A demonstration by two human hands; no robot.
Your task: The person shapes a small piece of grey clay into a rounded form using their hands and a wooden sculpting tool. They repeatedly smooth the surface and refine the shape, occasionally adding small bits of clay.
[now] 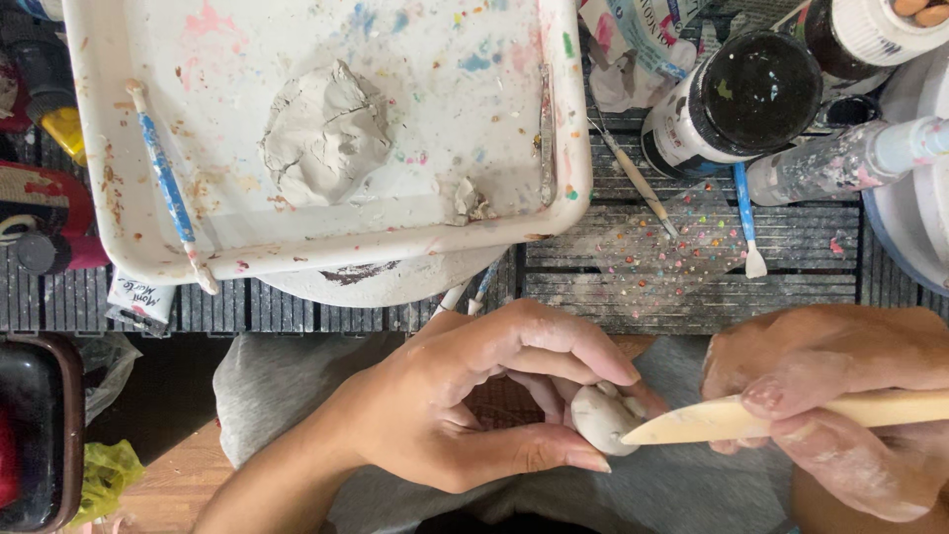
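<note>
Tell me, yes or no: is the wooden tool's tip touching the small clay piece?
Yes, the pale wooden modelling tool in the right hand meets the small grey clay lump.

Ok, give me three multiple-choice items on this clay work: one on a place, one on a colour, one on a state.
1. Where does the big lump of grey clay lie?
A. In the white tray
B. On the person's lap
C. On the slatted table top

2. What colour is the handle of the brush resting on the tray's left side?
A. Red
B. Blue
C. Green

3. What is the tip of the wooden modelling tool doing?
A. Lying in the tray
B. Touching the small clay piece
C. Dipped in a paint bottle

Answers:
1 A, the lump sits inside the paint-spattered tray.
2 B, its handle is blue with white smears.
3 B, the right hand presses the tip against the piece held in the left hand.
</note>
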